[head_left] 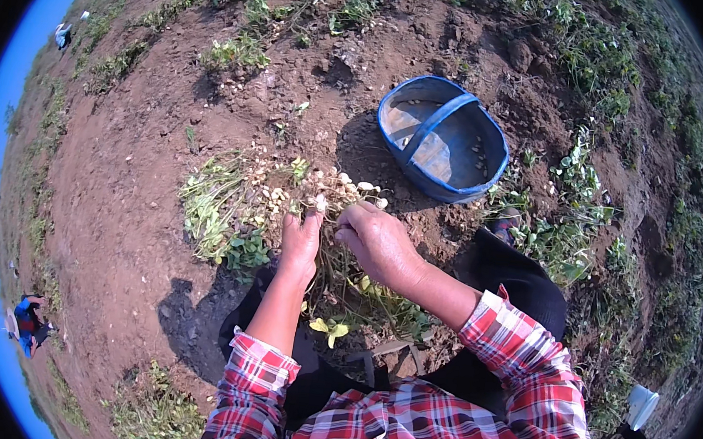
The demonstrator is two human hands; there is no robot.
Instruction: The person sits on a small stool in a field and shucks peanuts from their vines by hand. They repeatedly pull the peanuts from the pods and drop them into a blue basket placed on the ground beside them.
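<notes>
Pods (343, 187), pale, clustered on tangled roots; their lower side runs in behind the hands, so part of the cluster is hidden from where I stand. Single pods are hard to separate from roots and soil. The stems (334, 278) of the plant run back between the forearms toward the person's lap, partly covered.

Position relative to the grip: the cluster lies just beyond the fingertips of both hands, across the gap between them.

Left hand (302, 244): thumb raised, fingertips at the cluster's near edge; what the palm holds is concealed, and I cannot tell whether it grasps the stems. Right hand (383, 246): back uppermost, fingers bent inward beside the pods; their tips are hidden, and I cannot tell whether they grasp anything.

Left of the cluster, cut greenery (212, 207) lies on the soil. Beyond the right hand stands a blue basket (503, 162), handle arched over it; small pale bits inside are too small to identify. A shoe (504, 224) is partly covered by the dark trouser leg (522, 276). Far left, another person (27, 327) is too small for detail.
</notes>
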